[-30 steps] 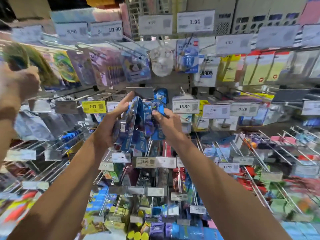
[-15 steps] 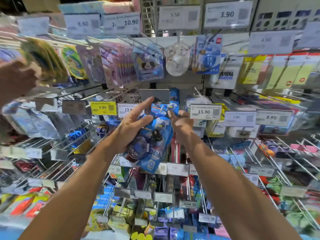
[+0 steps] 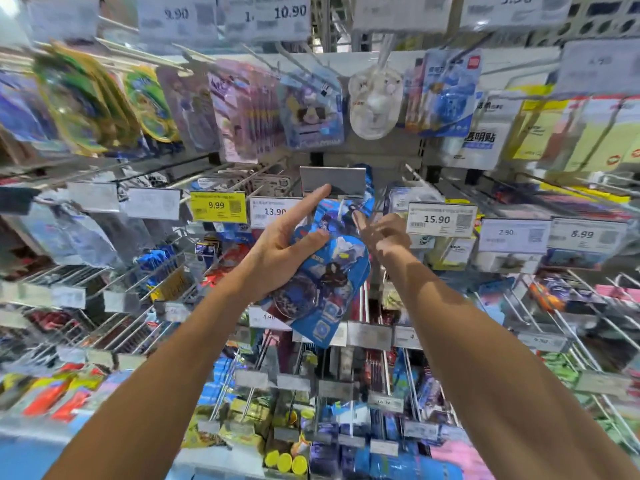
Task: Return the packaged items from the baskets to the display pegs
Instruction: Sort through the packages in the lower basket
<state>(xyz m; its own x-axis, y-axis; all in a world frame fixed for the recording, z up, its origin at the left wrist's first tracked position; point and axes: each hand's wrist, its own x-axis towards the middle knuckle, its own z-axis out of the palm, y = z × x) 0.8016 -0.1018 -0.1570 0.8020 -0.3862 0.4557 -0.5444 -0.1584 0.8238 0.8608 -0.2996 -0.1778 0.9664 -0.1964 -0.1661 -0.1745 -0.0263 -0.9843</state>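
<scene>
A blue blister-pack toy (image 3: 329, 282) hangs slanted in front of the middle row of pegs, its top near a grey blank tag (image 3: 332, 181). My left hand (image 3: 284, 251) holds the pack from the left, thumb across its face and index finger stretched up toward the tag. My right hand (image 3: 381, 235) is at the pack's top right edge, fingers blurred; whether they pinch the card I cannot tell. The peg behind the pack is hidden.
Wire pegs with packaged toys and stationery fill the wall. Price tags read 9.99 (image 3: 217, 206), 13.90 (image 3: 274, 212) and 15.90 (image 3: 437, 220). A clear plastic pack (image 3: 374, 105) hangs above. Lower pegs (image 3: 329, 386) jut out below my arms.
The pack turned from edge-on to face-on and sits lower against the pegs. My left thumb now lies across its front; my right hand shifted to its upper right corner.
</scene>
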